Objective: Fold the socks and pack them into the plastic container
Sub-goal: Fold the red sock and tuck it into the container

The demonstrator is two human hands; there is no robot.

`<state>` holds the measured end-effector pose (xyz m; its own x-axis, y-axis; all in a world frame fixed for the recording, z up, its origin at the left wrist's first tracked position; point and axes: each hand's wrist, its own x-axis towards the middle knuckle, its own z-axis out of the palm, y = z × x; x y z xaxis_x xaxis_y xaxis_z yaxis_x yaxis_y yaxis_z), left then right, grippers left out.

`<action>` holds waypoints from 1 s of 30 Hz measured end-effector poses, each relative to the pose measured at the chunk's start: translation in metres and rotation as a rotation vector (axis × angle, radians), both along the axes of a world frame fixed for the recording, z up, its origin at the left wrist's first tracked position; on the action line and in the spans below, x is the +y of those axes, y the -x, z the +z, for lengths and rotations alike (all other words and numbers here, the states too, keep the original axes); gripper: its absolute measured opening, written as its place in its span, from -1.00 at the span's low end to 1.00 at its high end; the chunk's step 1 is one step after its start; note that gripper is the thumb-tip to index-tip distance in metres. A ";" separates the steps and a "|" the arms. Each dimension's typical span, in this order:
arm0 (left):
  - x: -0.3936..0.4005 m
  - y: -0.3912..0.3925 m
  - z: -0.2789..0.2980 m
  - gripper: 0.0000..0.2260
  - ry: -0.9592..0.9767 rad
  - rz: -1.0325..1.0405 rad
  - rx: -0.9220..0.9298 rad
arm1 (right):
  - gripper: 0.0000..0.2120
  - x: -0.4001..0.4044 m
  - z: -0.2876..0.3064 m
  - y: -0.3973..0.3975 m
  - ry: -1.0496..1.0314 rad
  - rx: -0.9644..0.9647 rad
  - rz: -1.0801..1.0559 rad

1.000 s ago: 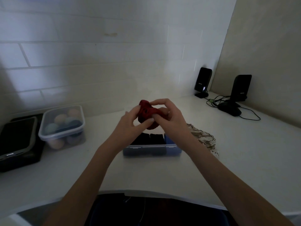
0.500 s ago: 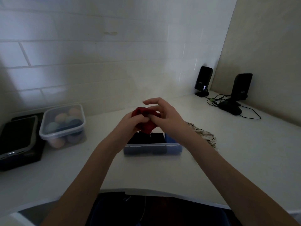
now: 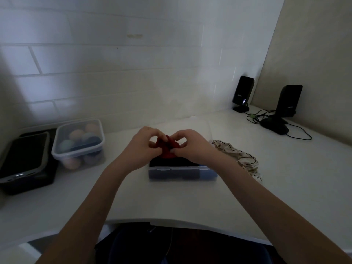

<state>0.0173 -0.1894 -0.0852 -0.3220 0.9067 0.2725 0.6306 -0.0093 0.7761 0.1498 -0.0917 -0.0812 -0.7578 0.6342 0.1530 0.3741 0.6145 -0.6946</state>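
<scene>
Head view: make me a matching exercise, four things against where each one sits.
Things:
1. red sock
2. patterned cloth
3. lidded tub of balls
4. black speakers

Places:
A. far right corner of the counter
B. counter, right of the open container
C. in the grip of both hands, above the open container
D. counter, left of the open container

Pairs: 1-C, 2-B, 3-D, 4-A

A lidded tub (image 3: 78, 143) of what look like coloured balls sits beside a dark tablet (image 3: 23, 156); two black speakers (image 3: 242, 94) stand far right.
</scene>
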 end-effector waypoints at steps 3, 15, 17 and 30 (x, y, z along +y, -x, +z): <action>0.002 0.002 0.001 -0.72 0.159 0.021 0.292 | -0.65 -0.003 -0.003 0.007 -0.075 -0.165 0.060; 0.008 -0.005 0.011 -0.77 0.532 0.084 0.820 | -0.69 -0.009 -0.003 0.023 -0.248 -0.502 0.097; 0.012 -0.003 0.012 -0.72 0.587 0.051 0.729 | -0.67 -0.008 0.000 0.024 -0.280 -0.557 0.096; 0.022 0.002 0.008 -0.64 0.695 0.043 0.872 | -0.30 -0.011 0.008 0.039 -0.450 -0.803 0.118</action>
<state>0.0156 -0.1674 -0.0771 -0.3023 0.9426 -0.1416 0.9515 0.2895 -0.1046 0.1104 -0.1025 -0.0730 -0.7989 0.5545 -0.2329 0.5575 0.8281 0.0590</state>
